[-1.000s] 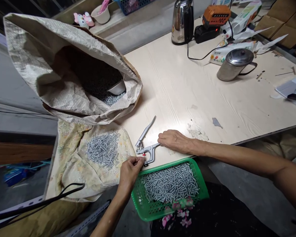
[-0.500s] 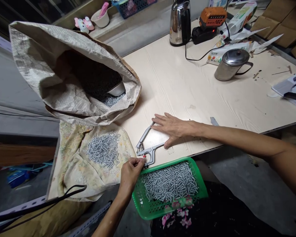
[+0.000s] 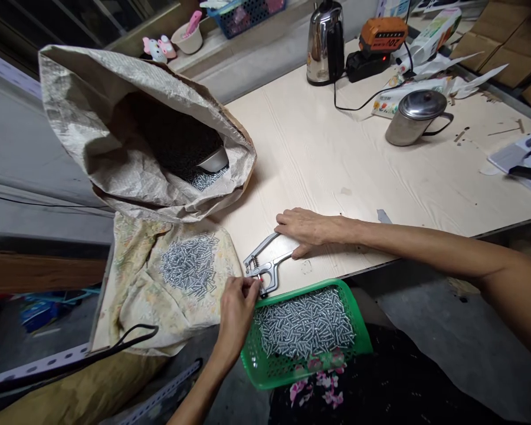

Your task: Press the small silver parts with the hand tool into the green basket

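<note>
Grey snap pliers (image 3: pixel 274 273) with a small coil spring lie at the table's front edge, jaws toward the left. My right hand (image 3: pixel 304 226) is closed round their two handles, fingers on the upper one and thumb by the lower. At the jaws, next to a small red part, my left hand (image 3: pixel 236 304) has its thumb and fingers pinched together; what they hold is too small to make out. Just below the pliers, a green basket (image 3: pixel 253 370) holds many small silvery spring-like metal pieces (image 3: pixel 307 324). A heap of similar pieces (image 3: pixel 189 265) lies left of my left hand.
A patterned cloth (image 3: pixel 135 313) lies under the heap. Behind it stands an open woven sack (image 3: pixel 77 118) with metal pieces and a scoop (image 3: pixel 215 160) inside. Farther back are a kettle (image 3: pixel 321 47), an orange battery on a charger (image 3: pixel 383 35), its cord and a lidded metal mug (image 3: pixel 409 124).
My right hand's fingers have gone from spread to curled round the handles, and the handles are closer together. My left hand stays pinched at the jaws. The view has shifted slightly.
</note>
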Tool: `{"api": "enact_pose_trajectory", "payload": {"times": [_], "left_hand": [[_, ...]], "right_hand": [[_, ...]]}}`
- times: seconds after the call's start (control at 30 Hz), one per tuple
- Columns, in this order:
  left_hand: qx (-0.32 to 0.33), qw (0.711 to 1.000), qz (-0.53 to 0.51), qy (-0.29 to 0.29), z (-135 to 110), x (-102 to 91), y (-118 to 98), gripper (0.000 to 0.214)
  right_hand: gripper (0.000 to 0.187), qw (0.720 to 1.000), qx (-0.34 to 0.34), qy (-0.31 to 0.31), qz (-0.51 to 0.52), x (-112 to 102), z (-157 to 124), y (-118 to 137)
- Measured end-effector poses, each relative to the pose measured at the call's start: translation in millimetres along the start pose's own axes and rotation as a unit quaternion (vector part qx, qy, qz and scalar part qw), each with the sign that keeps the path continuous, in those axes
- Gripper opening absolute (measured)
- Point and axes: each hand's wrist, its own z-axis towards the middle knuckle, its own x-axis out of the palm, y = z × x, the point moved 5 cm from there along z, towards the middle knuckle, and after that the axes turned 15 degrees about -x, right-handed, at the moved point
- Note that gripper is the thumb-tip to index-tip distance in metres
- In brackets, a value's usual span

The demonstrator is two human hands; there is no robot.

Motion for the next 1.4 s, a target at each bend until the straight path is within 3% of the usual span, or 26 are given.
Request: {"api": "enact_pose_trajectory", "payload": {"times": [0.07, 0.13, 0.2, 0.3, 0.4, 0.5, 0.67, 0.7, 0.83, 0.9, 1.0, 1.17, 1.23, 1.3, 1.4], "left_hand": [[0.088, 0.993, 0.040, -0.070, -5.4, -0.4, -16.5, 0.039], [0.184, 0.975, 0.081, -0.091, -5.9, 7.6, -37.2, 0.045], [0.267, 0.954, 0.117, -0.074, 0.8, 19.7, -56.4, 0.054], [0.308, 0.940, 0.146, -0.026, 19.3, 33.0, -71.6, 0.055], [0.304, 0.941, 0.147, 0.009, 29.6, 37.1, -73.1, 0.045], [0.305, 0.943, 0.130, 0.006, 26.2, 38.5, -70.4, 0.026], [0.293, 0.950, 0.106, -0.022, 21.4, 40.8, -67.7, 0.022], [0.290, 0.952, 0.097, -0.029, 21.4, 37.5, -67.0, 0.026], [0.231, 0.965, 0.045, -0.116, 17.4, 0.7, -53.7, 0.032], [0.167, 0.972, 0.066, -0.152, 12.6, -18.5, -40.9, 0.028], [0.070, 0.980, 0.161, -0.098, 8.5, -24.9, -22.7, 0.037], [-0.028, 0.975, 0.210, 0.068, 17.2, -3.7, -8.2, 0.032], [-0.024, 0.971, 0.227, 0.075, 19.8, -2.1, -9.8, 0.028], [-0.003, 0.963, 0.265, 0.039, 14.6, -8.3, -13.1, 0.025], [0.031, 0.954, 0.298, -0.001, -10.7, -21.8, -16.1, 0.027]], "right_hand": [[0.044, 1.000, 0.008, -0.004, 0.004, 0.8, -1.9, 1.7], [0.045, 1.000, 0.018, -0.006, 0.001, 1.1, -3.7, 3.3], [0.047, 1.000, 0.028, -0.007, -0.009, 0.3, -5.1, 4.8], [0.047, 0.999, 0.035, -0.007, -0.020, -0.4, -6.2, 8.7], [0.033, 0.999, 0.032, -0.028, -0.006, 4.1, -5.8, 15.1], [0.014, 0.997, 0.027, -0.064, 0.020, 14.0, -3.7, 21.9], [0.013, 0.995, 0.051, -0.088, 0.017, 21.7, -2.8, 23.4], [0.015, 0.994, 0.057, -0.093, 0.013, 19.7, -4.4, 22.3], [0.068, 0.991, 0.039, -0.128, 0.010, 6.1, -15.9, 22.0], [0.068, 0.989, 0.025, -0.144, 0.015, 2.1, -21.6, 25.0], [0.044, 0.989, 0.019, -0.146, 0.035, 6.6, -23.0, 32.0], [0.011, 0.991, 0.037, -0.131, 0.010, 28.5, -9.4, 38.7], [0.014, 0.989, 0.047, -0.136, -0.016, 33.3, -5.3, 36.2], [0.016, 0.986, 0.060, -0.151, -0.031, 33.8, -4.8, 31.0], [0.018, 0.983, 0.079, -0.165, -0.026, 31.5, -9.0, 21.8]]}}
